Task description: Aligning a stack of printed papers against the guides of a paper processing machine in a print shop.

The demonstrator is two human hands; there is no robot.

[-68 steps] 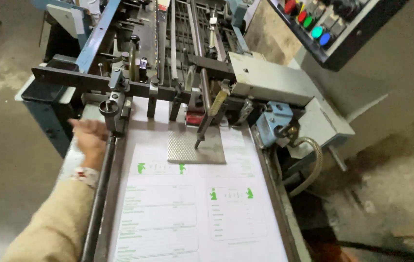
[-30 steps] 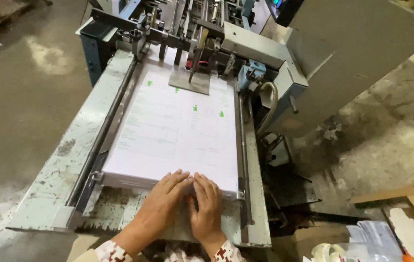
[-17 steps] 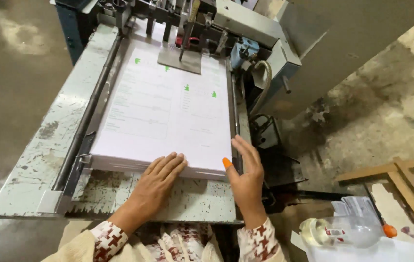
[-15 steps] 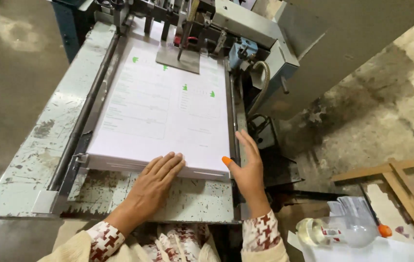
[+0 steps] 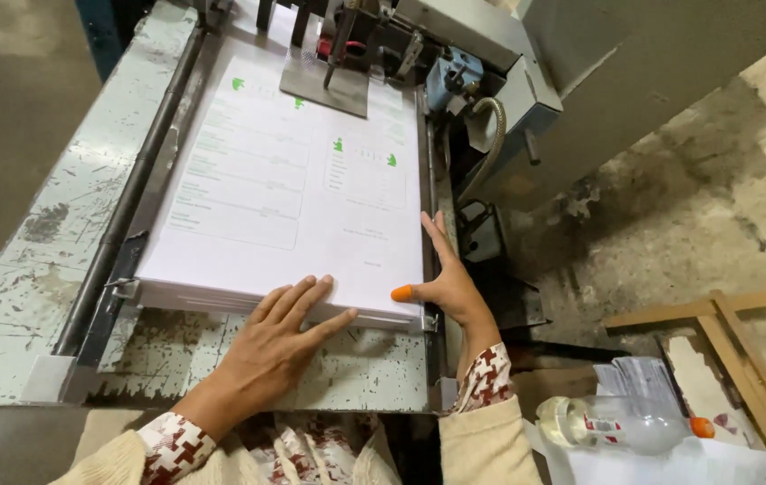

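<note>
Here, a thick stack of white printed sheets [image 5: 289,193] lies on the worn grey feed table [image 5: 33,260] of a machine, its top sheet showing faint form boxes and small green marks. The left hand [image 5: 280,337] rests flat and open on the stack's near edge, fingers spread, gripping nothing. The right hand [image 5: 444,278] is open too, pressed against the stack's right side, its thumb wearing an orange tip. A grey metal plate [image 5: 325,85] sits on the stack's far end
</note>
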